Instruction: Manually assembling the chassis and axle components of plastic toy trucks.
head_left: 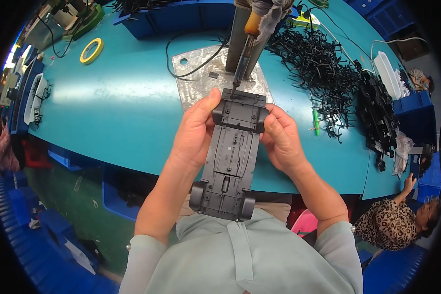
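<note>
Both my hands grip a black plastic toy car chassis (230, 152) by its far end, its underside of ribs and screw posts turned up. My left hand (196, 128) closes on the left far wheel side, thumb along the edge. On the opposite side my right hand (282, 134) is closed, with its thumb by the right far wheel arch. The chassis's near end reaches back to my shirt. A thin soldering-iron-like tool (242, 61) with an orange-yellow handle is fixed to a metal stand (236, 39); its tip meets the chassis's far left edge or hangs just over it.
A scuffed metal plate (191, 90) lies under the stand on the teal table (117, 117). Black plastic pieces (313, 63) heap at right, beside a green pen-like stick (316, 121). Yellow tape (91, 51) lies left; a blue bin (181, 19) stands behind. Another person (392, 220) sits at right.
</note>
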`<state>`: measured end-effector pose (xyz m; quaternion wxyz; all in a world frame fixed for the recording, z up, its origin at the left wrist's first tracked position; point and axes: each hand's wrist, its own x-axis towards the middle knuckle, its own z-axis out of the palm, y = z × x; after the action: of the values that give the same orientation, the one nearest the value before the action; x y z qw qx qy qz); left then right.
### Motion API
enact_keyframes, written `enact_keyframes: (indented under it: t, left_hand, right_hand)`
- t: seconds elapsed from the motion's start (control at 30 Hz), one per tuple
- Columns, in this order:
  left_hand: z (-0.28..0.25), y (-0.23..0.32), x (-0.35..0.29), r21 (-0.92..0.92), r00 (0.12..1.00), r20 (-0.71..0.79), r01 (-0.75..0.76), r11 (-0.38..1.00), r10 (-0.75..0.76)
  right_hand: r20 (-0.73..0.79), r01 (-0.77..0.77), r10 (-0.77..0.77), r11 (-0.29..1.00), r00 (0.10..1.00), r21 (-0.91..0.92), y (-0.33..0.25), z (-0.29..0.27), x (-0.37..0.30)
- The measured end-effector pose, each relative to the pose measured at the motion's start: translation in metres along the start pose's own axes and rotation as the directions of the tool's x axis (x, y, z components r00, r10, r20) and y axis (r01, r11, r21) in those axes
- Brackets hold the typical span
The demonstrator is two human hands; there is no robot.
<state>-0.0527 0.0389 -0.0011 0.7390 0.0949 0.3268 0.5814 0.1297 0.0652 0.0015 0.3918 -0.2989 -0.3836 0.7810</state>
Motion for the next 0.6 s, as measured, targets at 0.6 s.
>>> enact_keyframes:
  t: [0.6]
  left_hand:
    - [-0.034, 0.000, -0.016, -0.016, 0.975, 0.033, -0.219, 0.976, 0.219]
  right_hand:
    - [0.021, -0.124, 0.124, 0.992, 0.992, -0.010, 0.021, 0.013, 0.016]
